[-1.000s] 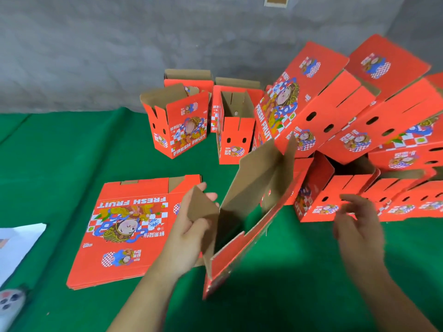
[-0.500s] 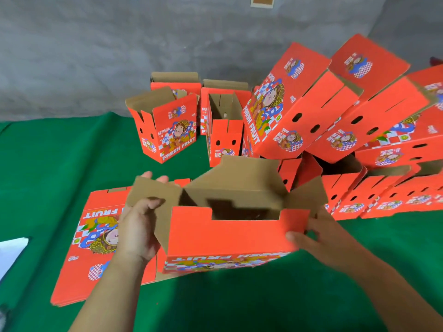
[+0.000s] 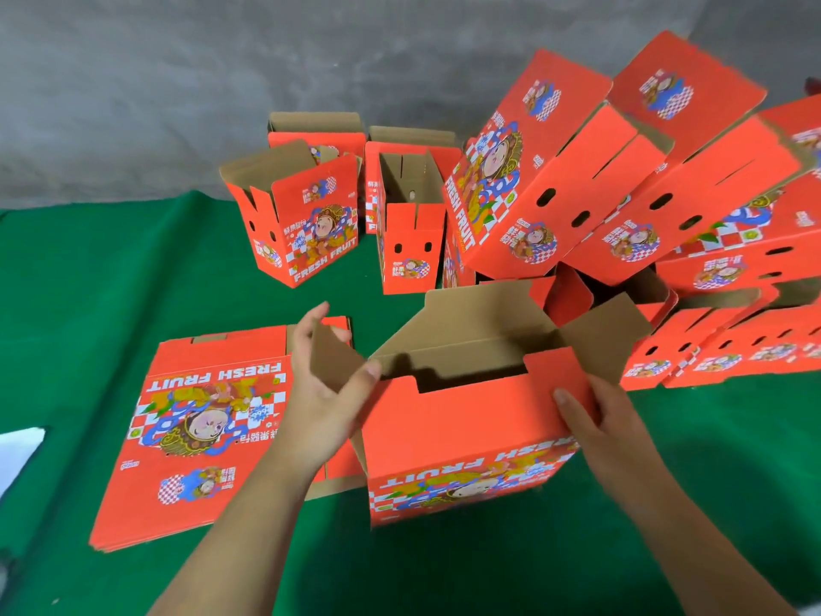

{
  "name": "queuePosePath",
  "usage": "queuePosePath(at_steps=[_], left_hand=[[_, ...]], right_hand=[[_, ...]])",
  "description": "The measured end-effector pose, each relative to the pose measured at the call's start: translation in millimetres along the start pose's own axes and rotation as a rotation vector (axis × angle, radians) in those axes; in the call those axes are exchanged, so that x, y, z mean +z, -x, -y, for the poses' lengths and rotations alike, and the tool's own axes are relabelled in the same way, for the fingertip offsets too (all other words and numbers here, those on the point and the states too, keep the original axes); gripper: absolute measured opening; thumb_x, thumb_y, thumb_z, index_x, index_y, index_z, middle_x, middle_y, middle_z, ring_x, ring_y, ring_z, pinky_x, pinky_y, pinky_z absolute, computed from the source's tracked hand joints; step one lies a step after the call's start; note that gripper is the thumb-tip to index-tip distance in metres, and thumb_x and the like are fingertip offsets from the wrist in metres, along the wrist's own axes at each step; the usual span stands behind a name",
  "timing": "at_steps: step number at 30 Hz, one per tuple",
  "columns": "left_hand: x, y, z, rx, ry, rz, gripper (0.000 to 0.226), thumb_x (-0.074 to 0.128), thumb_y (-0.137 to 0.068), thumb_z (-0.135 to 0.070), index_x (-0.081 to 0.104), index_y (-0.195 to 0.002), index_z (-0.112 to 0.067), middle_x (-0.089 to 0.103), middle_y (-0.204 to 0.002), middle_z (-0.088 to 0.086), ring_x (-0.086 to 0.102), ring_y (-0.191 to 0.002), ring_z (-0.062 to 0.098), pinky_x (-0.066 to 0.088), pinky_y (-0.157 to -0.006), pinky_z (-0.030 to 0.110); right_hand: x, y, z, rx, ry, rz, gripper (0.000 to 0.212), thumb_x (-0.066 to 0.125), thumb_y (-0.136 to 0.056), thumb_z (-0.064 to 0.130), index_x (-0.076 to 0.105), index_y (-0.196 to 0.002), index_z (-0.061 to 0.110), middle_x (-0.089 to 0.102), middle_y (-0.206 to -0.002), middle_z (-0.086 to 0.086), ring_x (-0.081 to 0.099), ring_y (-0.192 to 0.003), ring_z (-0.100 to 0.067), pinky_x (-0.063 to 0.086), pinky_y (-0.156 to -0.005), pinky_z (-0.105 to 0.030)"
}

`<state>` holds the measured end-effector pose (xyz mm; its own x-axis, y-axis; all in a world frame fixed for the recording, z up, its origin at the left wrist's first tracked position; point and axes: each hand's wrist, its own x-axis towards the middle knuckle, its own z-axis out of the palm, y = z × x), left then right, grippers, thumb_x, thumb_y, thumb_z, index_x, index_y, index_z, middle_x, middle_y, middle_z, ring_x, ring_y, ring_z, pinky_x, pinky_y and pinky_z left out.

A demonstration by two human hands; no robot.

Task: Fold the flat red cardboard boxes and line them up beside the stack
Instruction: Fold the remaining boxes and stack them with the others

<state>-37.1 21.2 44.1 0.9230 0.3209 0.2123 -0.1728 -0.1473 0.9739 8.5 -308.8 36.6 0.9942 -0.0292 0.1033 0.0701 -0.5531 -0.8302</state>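
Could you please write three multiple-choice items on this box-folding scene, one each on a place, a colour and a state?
1. Where does the stack of flat boxes lie, seen from the camera?
A. left of the held box
B. right of the held box
C. on top of the folded boxes

2. What colour is the cloth under the boxes?
A. blue
B. green
C. yellow

3. How is the held box?
A. flat
B. opened up, top flaps open
C. closed on top

Answers:
1 A, it lies behind the left hand.
2 B, the cloth shows green throughout.
3 B, brown flaps stand open while the right hand grips its side.
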Motion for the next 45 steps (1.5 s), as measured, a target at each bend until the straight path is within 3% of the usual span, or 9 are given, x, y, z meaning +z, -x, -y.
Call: queuePosePath(at_steps=[4,9,12,16,25,32,35,40,45], left_hand=[[-2.8,-5.3,-4.7,0.018,-0.089,0.139,0.088,0.075,-0.077,-0.044,0.026,-0.149,-0.058,0.046,-0.127,-0.001,0.046,-0.124,0.046,0.038,-0.112,0.068],[7.9,-5.4,-14.5,0.101,-0.326,0.0,0.085,0.063,-0.081,-0.049,0.027,-0.156,-0.034,0.049,-0.129,0.003,0.049,-0.127,0.026,0.041,-0.112,0.055],[17.9,-10.7,-23.9,0.17,-0.563,0.013,0.1,0.062,-0.08,-0.052,0.023,-0.161,-0.01,0.052,-0.129,0.007,0.052,-0.124,0.028,0.042,-0.109,0.051],[36.1,-5.7,-25.7,0.208,-0.716,0.135,0.102,0.065,-0.08,-0.051,0.019,-0.163,-0.013,0.041,-0.136,0.007,0.037,-0.13,0.027,0.03,-0.111,0.039],[35.7,-2.3,-4.4,0.236,-0.68,0.27,0.037,0.047,-0.103,-0.054,0.066,-0.131,-0.039,0.025,-0.158,0.006,0.02,-0.152,0.021,0.024,-0.123,0.04],[37.9,-4.0,-3.6,0.247,-0.545,0.18,0.067,0.053,-0.101,-0.06,0.036,-0.158,-0.028,0.059,-0.144,-0.017,0.048,-0.131,0.016,0.033,-0.115,0.04],[33.2,-7.6,-3.0,0.202,-0.507,0.211,0.061,0.028,-0.104,-0.071,0.074,-0.121,-0.035,0.069,-0.122,-0.019,0.052,-0.118,0.02,0.033,-0.109,0.049],[52.1,-23.3,-10.5,-0.012,-1.085,0.322,0.09,0.062,-0.09,-0.072,0.021,-0.164,-0.041,0.036,-0.158,-0.005,0.031,-0.141,0.03,0.029,-0.117,0.045],[60.7,-27.7,-2.1,-0.019,-1.23,0.252,0.071,0.059,-0.089,-0.075,0.042,-0.149,-0.039,0.052,-0.138,0.0,0.04,-0.132,0.033,0.038,-0.106,0.049]], right_hand=[[2.3,-0.9,-0.5,0.058,0.034,0.016,0.037,0.059,-0.1,0.038,0.058,-0.135,0.026,0.045,-0.129,0.001,0.054,-0.114,-0.018,0.044,-0.102,-0.038],[-10.4,2.9,-1.0,-0.051,0.108,0.058,0.094,0.061,-0.099,0.035,-0.011,-0.153,0.062,0.016,-0.143,0.022,0.046,-0.1,-0.012,0.037,-0.098,-0.036],[-19.6,-6.3,1.9,-0.146,0.294,0.201,0.072,0.054,-0.102,0.037,0.01,-0.146,0.073,0.018,-0.148,0.017,0.062,-0.082,-0.01,0.045,-0.088,-0.035],[-13.6,-9.9,2.5,-0.115,0.367,0.293,0.057,0.044,-0.106,0.038,0.017,-0.149,0.065,0.018,-0.162,0.011,0.053,-0.122,-0.02,0.041,-0.098,-0.032],[-10.7,-10.8,10.4,-0.097,0.392,0.32,0.056,0.045,-0.104,0.039,0.031,-0.157,0.047,0.015,-0.165,0.015,0.039,-0.141,-0.016,0.038,-0.111,-0.033],[-3.9,-26.5,40.5,-0.054,0.01,0.203,0.024,0.049,-0.098,0.062,0.051,-0.122,0.056,0.047,-0.135,0.03,0.042,-0.128,0.015,0.03,-0.099,-0.013],[7.2,-33.9,47.0,0.017,-0.05,0.173,0.04,0.039,-0.087,0.079,0.04,-0.126,0.073,0.042,-0.13,0.038,0.041,-0.131,0.007,0.032,-0.109,-0.025],[14.0,-45.8,40.2,0.067,0.545,0.244,0.093,0.07,-0.076,0.075,0.023,-0.151,0.044,0.031,-0.157,-0.011,0.038,-0.137,-0.046,0.037,-0.111,-0.058],[25.3,-50.2,46.6,0.077,0.785,0.239,0.107,0.056,-0.073,0.089,0.015,-0.153,0.032,0.028,-0.156,-0.016,0.042,-0.133,-0.049,0.043,-0.104,-0.059]])
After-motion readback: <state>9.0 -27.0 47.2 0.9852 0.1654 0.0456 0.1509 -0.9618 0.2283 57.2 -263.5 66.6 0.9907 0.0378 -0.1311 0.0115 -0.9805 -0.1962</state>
